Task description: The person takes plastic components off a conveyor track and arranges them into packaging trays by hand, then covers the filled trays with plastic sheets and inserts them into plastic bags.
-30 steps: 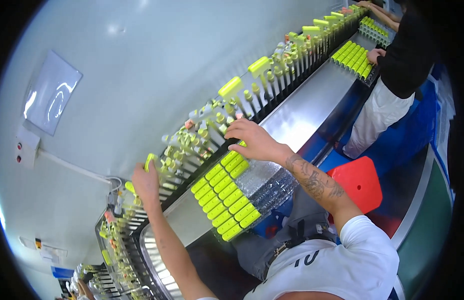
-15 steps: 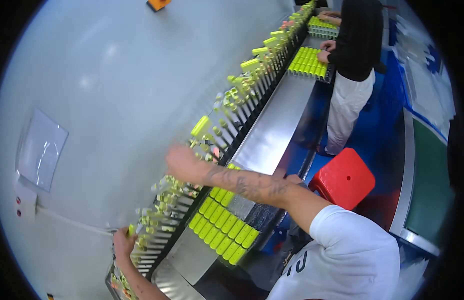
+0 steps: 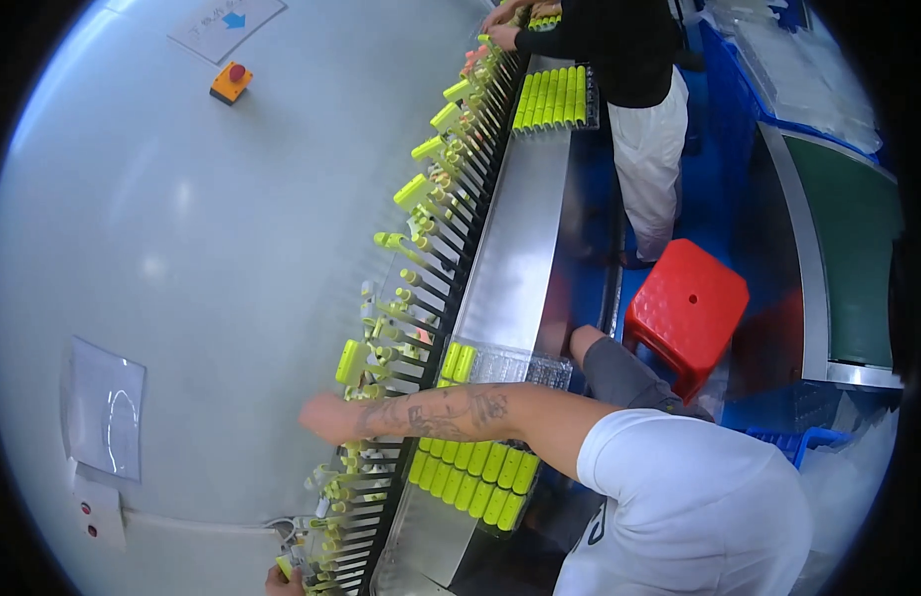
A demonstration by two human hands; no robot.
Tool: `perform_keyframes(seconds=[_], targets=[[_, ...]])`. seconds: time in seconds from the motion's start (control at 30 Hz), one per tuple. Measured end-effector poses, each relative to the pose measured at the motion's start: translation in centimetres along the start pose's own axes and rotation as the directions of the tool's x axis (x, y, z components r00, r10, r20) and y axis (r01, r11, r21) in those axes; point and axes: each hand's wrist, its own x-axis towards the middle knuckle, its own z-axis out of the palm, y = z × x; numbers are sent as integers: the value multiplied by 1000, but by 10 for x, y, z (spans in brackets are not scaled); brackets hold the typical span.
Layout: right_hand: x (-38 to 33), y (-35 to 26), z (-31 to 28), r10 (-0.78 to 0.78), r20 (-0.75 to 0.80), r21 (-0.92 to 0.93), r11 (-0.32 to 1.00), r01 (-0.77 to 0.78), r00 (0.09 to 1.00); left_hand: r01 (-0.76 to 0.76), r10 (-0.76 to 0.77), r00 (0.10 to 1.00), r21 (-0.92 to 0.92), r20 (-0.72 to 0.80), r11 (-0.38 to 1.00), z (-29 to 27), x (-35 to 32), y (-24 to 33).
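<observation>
Yellow piece [image 3: 284,566] slants lengthwise in the left hand [image 3: 286,585], seemingly pinched beside the peg rack [image 3: 455,298] — the right hand [image 3: 328,417] (fingers hidden, so its grip I cannot tell) is well apart, just beside a yellow block [image 3: 351,362].

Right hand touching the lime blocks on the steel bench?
Apart. Head view: the right hand is left of the black rail, which runs between it and the lime blocks.

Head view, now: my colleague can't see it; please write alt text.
A person's right hand reaches over black rods bearing yellow-green parts; the left hand touches a yellow-green piece. Yellow-green blocks lie in rows nearby; a co-worker stands beyond.
</observation>
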Motion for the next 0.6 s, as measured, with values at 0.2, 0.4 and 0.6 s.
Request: perform_keyframes(seconds=[0.2,0.4,0.6], targets=[[5,-43,57,-90,141,-86,991,103,986,-1,10,999,161,-53,987,53,-133,169],[37,-49,62,45,94,223,973,-65,995,-21,46,995,-275,85,961,113,-178,194],[22,-79,28,-107,61,659,751,40,992,71,-58,996,-239,61,968,133,-215,201]])
